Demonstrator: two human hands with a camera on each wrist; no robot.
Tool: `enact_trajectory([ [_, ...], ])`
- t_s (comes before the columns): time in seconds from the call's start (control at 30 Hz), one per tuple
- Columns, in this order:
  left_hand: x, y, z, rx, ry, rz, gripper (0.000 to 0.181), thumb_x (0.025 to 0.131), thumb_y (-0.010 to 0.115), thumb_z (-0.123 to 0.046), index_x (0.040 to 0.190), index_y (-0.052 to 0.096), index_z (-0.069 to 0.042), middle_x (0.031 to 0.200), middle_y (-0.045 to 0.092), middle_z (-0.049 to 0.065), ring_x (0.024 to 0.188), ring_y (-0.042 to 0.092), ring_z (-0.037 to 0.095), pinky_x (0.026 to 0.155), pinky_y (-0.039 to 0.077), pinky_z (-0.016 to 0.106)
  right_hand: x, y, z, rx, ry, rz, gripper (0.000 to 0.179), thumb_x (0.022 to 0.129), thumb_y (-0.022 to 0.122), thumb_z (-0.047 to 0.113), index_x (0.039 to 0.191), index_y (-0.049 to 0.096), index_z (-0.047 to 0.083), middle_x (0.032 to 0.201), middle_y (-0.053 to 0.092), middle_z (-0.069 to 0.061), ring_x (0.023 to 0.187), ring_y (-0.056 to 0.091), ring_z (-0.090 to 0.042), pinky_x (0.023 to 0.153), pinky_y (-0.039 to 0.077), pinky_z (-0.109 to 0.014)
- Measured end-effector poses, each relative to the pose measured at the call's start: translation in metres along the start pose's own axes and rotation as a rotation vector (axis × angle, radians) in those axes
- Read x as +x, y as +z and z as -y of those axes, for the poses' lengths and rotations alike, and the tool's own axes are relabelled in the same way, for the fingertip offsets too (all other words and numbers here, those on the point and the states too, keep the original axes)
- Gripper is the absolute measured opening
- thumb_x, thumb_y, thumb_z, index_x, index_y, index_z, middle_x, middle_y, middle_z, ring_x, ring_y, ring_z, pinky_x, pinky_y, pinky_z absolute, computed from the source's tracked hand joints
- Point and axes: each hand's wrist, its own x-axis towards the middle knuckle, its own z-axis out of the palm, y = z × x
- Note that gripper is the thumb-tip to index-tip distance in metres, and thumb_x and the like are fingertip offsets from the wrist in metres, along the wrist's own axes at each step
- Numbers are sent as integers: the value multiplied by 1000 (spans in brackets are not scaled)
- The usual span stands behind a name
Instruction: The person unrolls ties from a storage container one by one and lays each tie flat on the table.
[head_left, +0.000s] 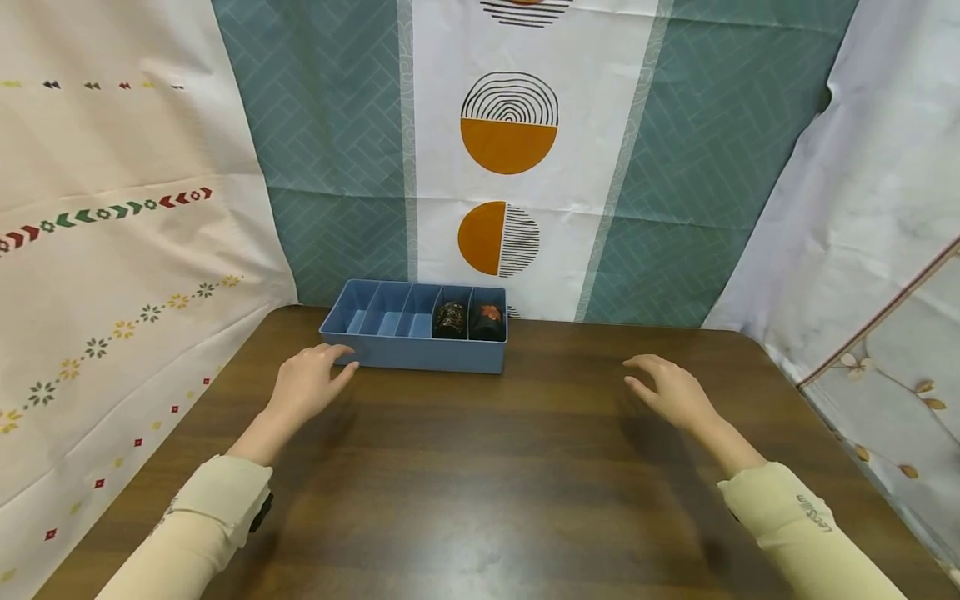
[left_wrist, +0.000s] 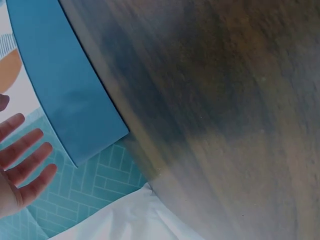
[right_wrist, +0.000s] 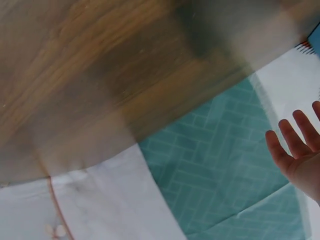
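Note:
A long blue divided box (head_left: 420, 353) stands at the back of the brown table. Its two rightmost compartments each hold a black rounded item: one with a gold pattern (head_left: 450, 320), the other with an orange-red motif (head_left: 489, 322). What kind of things these are, I cannot tell. My left hand (head_left: 311, 382) hovers by the box's front left corner, fingers relaxed and holding nothing. From the left wrist view, the spread fingers (left_wrist: 30, 165) lie beside the box's end wall. Well to the right of the box, my right hand (head_left: 671, 392) hangs over the table, fingers loosely bent around nothing.
The wooden table (head_left: 487, 467) stretches in front of the box. Behind it hangs a green and white patterned cloth (head_left: 330, 150). A cream cloth (head_left: 112, 292) borders the left side, and a pale marbled cloth (head_left: 885, 292) the right.

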Motion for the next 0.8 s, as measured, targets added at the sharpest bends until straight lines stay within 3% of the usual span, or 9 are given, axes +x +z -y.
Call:
enact_trajectory([
  [0.53,0,-4,3,-9,-22,13,29,88,63,-27,108,67,-6,110,65,21,94,62,43,67,51,54,12,19,49,-4,-253,-37,29,89,64,18,112,66,1,116,65,-19,108,62,-36,90,49,-51],
  [0.8,12,-15,7,-96,-9,200,41,92,59,-26,128,57,-7,126,56,23,111,53,45,84,46,60,24,23,76,50,-280,-19,31,90,63,21,117,65,4,120,63,-16,112,59,-33,92,48,-51],
])
